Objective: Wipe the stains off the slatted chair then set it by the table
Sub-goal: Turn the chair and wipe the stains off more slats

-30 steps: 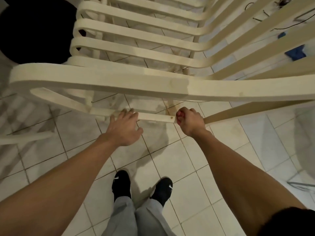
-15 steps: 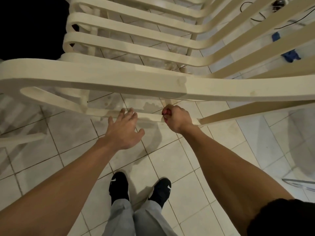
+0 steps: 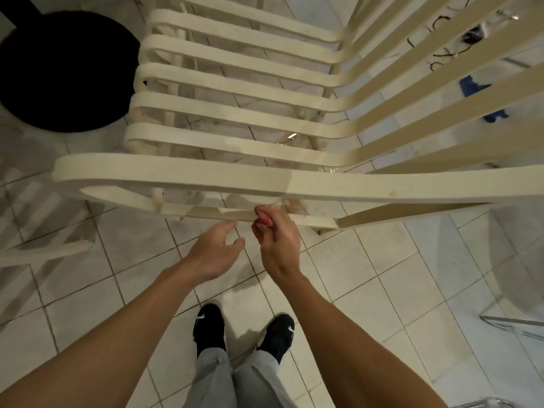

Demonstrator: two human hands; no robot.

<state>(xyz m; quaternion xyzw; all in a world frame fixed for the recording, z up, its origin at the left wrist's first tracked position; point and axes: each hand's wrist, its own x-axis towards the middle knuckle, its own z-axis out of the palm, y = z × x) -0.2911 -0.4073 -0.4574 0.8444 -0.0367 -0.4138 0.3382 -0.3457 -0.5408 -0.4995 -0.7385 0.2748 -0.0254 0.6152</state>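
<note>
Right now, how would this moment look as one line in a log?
right hand grips pink cloth against lower rail of chair | left hand loose, holding nothing, beside rail | chair on tiled floor

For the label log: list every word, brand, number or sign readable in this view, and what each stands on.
No words or numbers can be read anywhere in this view.
black shoes: a small white emblem on each, without letters, too small to name a brand.
slatted chair: no label or stamp shows.
pink cloth in the right hand: no print shows.
</note>
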